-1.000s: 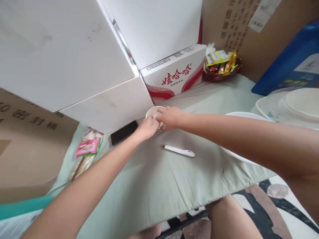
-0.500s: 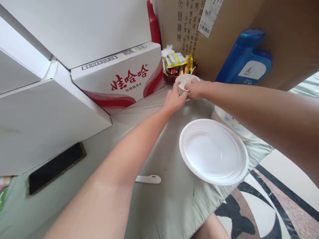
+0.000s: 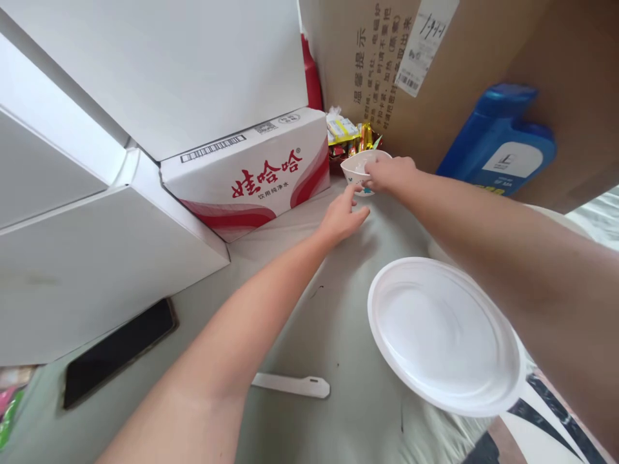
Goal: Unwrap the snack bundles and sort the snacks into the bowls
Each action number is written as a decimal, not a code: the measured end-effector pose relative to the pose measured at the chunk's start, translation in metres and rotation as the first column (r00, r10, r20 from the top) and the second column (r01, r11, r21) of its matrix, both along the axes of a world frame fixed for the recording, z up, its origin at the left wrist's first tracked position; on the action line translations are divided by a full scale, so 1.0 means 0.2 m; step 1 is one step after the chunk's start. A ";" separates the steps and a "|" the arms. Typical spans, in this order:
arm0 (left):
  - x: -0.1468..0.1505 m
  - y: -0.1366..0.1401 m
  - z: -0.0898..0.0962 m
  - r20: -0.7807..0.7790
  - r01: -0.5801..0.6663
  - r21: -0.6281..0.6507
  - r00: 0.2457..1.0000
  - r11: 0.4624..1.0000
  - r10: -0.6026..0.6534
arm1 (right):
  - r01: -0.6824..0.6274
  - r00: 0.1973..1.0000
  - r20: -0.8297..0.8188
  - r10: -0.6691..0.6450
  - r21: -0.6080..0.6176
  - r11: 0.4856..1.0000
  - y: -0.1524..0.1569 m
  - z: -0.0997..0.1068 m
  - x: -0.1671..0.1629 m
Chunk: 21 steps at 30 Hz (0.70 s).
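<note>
A: "What do your hands hold?"

B: "Your right hand (image 3: 394, 173) pinches the rim of a patterned paper bowl (image 3: 356, 175). Your left hand (image 3: 343, 216) has just come off that rim, fingers spread, index close to the wall (whether touching, I can't tell), so the right alone has the grip."

A: "And around you?"

B: "The bowl is in front of a snack basket (image 3: 337, 154); nearer you, a white plate (image 3: 445, 322) and white-handled tool (image 3: 293, 385)."
</note>
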State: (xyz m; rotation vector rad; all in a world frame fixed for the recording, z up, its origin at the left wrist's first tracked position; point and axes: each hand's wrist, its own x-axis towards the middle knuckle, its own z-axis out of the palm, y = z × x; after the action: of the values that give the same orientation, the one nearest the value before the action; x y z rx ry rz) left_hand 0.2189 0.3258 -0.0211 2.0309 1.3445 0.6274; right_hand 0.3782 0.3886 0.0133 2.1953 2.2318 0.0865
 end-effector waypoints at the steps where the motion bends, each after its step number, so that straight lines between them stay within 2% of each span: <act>1: -0.02 0.00 0.01 -0.003 -0.007 -0.001 1.000 1.000 0.007 | 0.040 0.999 0.016 -0.040 0.007 0.999 0.00 0.01 -0.02; 4: -0.10 0.01 0.03 0.004 -0.057 0.000 0.998 0.998 0.057 | 0.151 0.985 0.079 -0.155 0.053 0.987 -0.04 0.05 -0.06; 7: -0.17 -0.06 0.06 0.017 -0.136 -0.025 0.991 0.990 0.136 | 0.139 0.984 0.109 -0.143 0.046 0.989 -0.17 0.13 -0.11; 9: -0.22 -0.15 0.09 0.042 -0.193 -0.059 0.980 0.979 0.196 | 0.048 0.994 0.093 -0.052 0.044 0.998 -0.30 0.19 -0.19; 11: -0.30 -0.30 0.13 0.120 -0.239 -0.105 0.960 0.965 0.251 | -0.106 0.994 0.040 0.104 0.060 0.993 -0.48 0.24 -0.32; 14: -0.47 -0.61 0.20 0.358 -0.264 -0.245 0.870 0.933 0.340 | -0.341 0.919 -0.163 0.358 0.121 0.932 -0.79 0.29 -0.59; 16: -0.65 -0.85 0.22 0.555 -0.247 -0.336 0.727 0.909 0.403 | -0.403 0.790 -0.418 0.448 0.196 0.894 -1.02 0.29 -0.81; 17: -0.74 -0.98 0.22 0.639 -0.250 -0.358 0.637 0.900 0.431 | -0.403 0.687 -0.565 0.458 0.228 0.886 -1.15 0.27 -0.92; 19: -0.93 -1.24 0.21 0.719 -0.325 -0.382 0.483 0.865 0.499 | -0.393 0.401 -0.829 0.389 0.228 0.891 -1.40 0.20 -1.12; 21: -1.09 -1.49 0.18 0.718 -0.440 -0.409 0.386 0.800 0.579 | -0.421 0.116 -0.964 0.238 0.169 0.891 -1.63 0.11 -1.28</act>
State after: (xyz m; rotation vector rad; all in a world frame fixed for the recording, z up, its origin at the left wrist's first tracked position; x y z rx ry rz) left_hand 0.0012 0.0286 0.0154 0.8507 1.3052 1.4845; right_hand 0.1217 0.0622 0.0353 1.6402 2.9789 -2.0288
